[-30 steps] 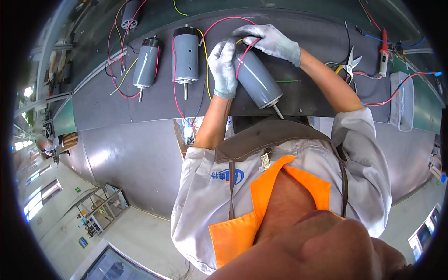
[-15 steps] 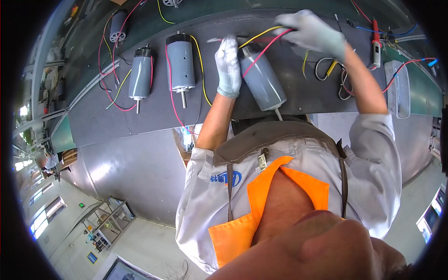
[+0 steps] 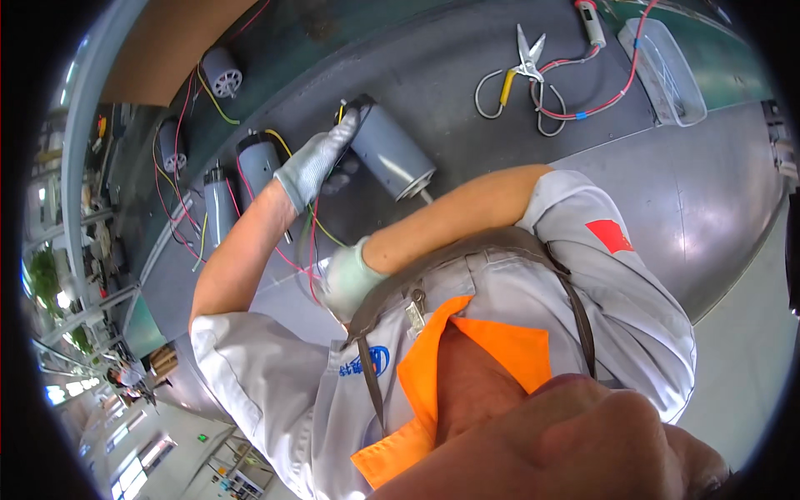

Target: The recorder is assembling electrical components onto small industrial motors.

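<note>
My left hand [image 3: 315, 165], in a pale glove, is closed around the dark end of a large grey electric motor [image 3: 393, 157]. The motor lies tilted on the bench, its shaft pointing toward me. My right hand [image 3: 350, 282], also gloved, reaches across my body to the left, low at the bench's near edge. Its fingers are blurred and partly hidden, so what they touch cannot be told. Red and yellow-green wires hang between the two hands. Just left of my left hand stands a second grey motor [image 3: 260, 158], partly covered by it.
A slimmer grey motor [image 3: 218, 204] is further left, with smaller motors [image 3: 222, 71] behind. Scissors [image 3: 528, 60] with one yellow handle lie at the far right, near a red-and-white pen-shaped tool [image 3: 592, 23] on a red cord. Beside it sits a clear plastic tray [image 3: 698, 112].
My right hand has swept from the far right, by the wires, to the near left. My left hand has shifted onto the motor's end. The view has turned, showing more of the right side.
</note>
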A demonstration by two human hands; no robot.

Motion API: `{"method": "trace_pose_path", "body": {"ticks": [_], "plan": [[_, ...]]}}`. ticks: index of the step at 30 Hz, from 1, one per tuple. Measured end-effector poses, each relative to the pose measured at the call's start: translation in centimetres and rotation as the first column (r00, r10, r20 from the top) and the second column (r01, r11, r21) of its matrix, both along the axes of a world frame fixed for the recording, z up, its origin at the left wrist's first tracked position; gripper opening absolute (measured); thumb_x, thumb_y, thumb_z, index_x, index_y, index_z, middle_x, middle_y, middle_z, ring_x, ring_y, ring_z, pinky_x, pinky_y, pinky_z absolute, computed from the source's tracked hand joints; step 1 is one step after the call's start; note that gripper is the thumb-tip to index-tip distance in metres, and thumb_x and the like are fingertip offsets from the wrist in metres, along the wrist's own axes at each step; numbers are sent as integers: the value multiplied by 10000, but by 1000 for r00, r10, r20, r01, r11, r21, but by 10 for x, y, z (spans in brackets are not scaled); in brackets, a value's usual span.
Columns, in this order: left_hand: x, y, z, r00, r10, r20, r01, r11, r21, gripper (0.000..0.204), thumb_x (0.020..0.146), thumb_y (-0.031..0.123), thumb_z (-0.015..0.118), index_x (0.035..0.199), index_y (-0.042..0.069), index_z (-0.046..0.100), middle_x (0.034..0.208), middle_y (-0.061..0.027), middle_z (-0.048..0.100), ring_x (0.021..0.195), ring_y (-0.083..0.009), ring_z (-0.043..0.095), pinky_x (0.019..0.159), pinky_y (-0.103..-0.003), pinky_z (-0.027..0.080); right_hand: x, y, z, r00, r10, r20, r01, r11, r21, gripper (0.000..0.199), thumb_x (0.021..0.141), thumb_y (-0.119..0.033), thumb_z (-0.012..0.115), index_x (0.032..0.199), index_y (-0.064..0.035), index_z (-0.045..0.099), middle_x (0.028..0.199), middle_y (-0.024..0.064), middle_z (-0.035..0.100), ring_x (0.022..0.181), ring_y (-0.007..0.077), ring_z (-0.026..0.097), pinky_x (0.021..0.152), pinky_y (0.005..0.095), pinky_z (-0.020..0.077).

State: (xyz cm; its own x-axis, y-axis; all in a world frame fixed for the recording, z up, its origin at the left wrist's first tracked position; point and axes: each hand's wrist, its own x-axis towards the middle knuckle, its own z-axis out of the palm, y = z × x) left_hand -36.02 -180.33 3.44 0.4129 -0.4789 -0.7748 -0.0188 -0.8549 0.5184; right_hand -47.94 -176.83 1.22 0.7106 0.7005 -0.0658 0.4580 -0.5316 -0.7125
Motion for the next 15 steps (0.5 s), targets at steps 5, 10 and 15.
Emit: {"method": "trace_pose_path", "body": {"ticks": [5,10,15], "plan": [[39,18,-81,865,-152,478,292,928,-234,648,1029,567,420,763,5,601,635,-159,580,601,-347,562,583,-434,436,-47,-134,0,708,-651,274,660,748,71,338,927,-373,544,988,-61,658,835,162,688,810,349,679,721,487,531],[14,-9,-68,667,-156,729,461,855,-239,620,1052,494,394,870,-48,632,801,-301,614,851,-512,582,735,-528,449,-145,-268,-36,-128,-893,431,956,-226,-185,318,933,-275,613,1166,-61,640,971,195,667,922,388,649,810,462,520],[9,-27,-76,476,-200,856,622,765,-166,449,1033,408,472,937,18,673,830,-245,676,816,-438,652,734,-524,496,-148,-322,-53,-195,-856,479,939,-304,-161,328,903,-356,645,1046,-62,630,951,188,688,905,380,671,813,490,529]]}}
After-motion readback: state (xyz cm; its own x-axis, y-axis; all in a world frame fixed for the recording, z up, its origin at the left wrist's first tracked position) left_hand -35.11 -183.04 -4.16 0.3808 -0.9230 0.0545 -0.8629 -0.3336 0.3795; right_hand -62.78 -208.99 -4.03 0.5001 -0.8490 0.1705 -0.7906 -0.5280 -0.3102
